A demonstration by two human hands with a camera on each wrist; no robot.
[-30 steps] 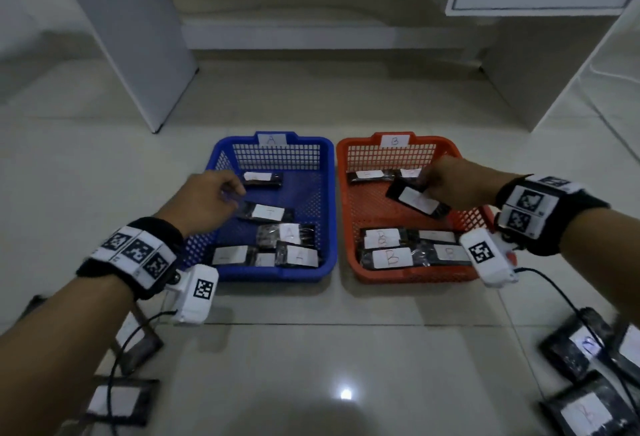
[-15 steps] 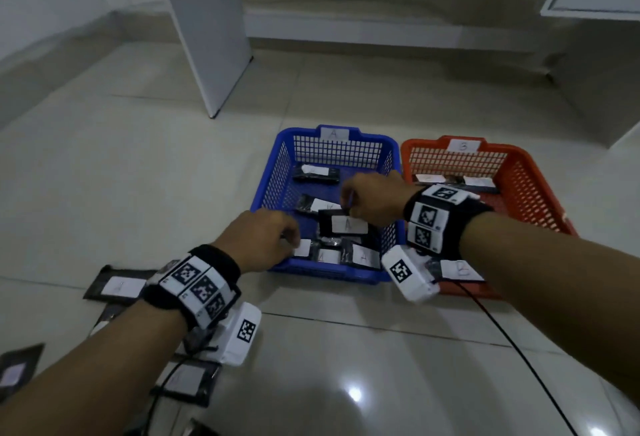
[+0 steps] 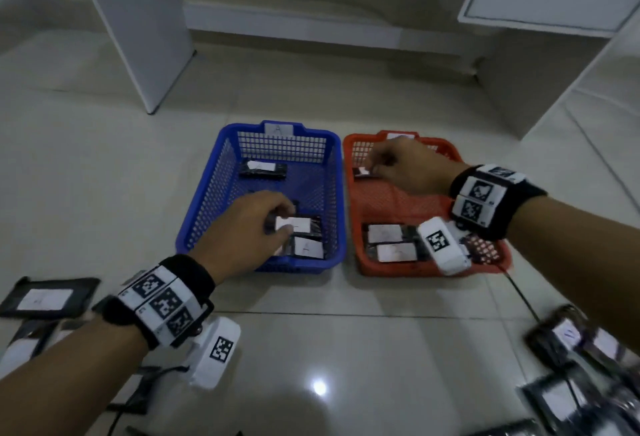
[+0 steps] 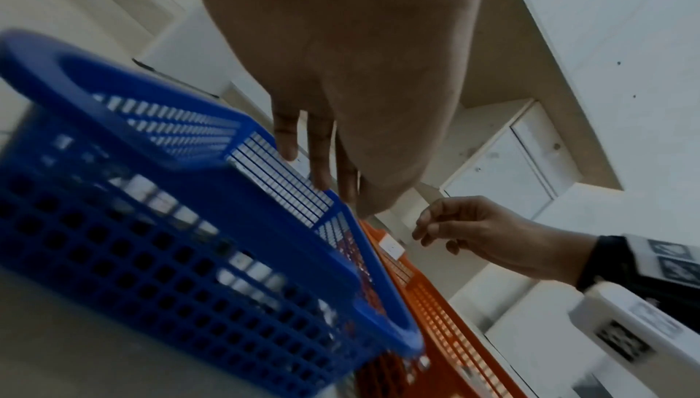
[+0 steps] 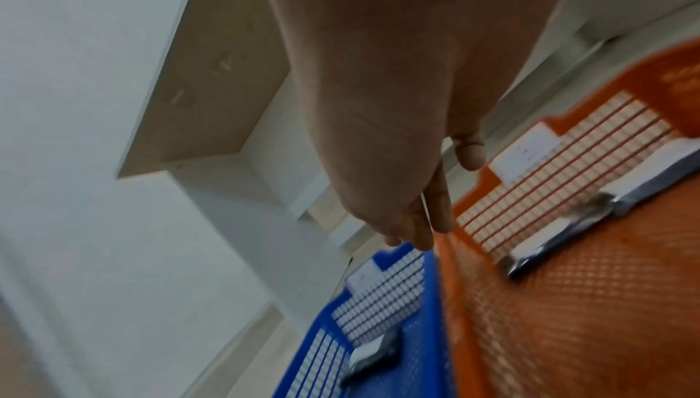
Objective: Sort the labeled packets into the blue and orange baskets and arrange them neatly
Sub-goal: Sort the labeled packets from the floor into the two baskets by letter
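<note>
Since half a second ago the right hand (image 3: 410, 167) has been shifted from over the blue basket (image 3: 221, 190) to the upper middle of the frame, at the far end of the orange basket (image 3: 391, 200); the left hand (image 3: 242, 228) has been moved from the basket's near rim onto a packet (image 3: 299, 224) inside.

Step judged: placing and tidying, mid-task. Unsorted packets are seen on the floor at lower left (image 3: 45, 299) and lower right (image 3: 562, 335).

Left hand: fingers curled, thumb and fingertips pinching the near-left edge of the white-labelled packet, centre of frame, stacked above another marked A (image 3: 306, 247). Right hand: fingers bent down onto a dark packet (image 3: 363, 172) against the orange basket's far wall; in the left wrist view the fingers are loosely curled with a narrow gap, and a true grip cannot be told. The right wrist view is blurred.

Next move judged: both packets squared into rows and released, then floor packets fetched, labels read first. Care would be needed not to disturb the stacked ones at the baskets' near ends.
</note>
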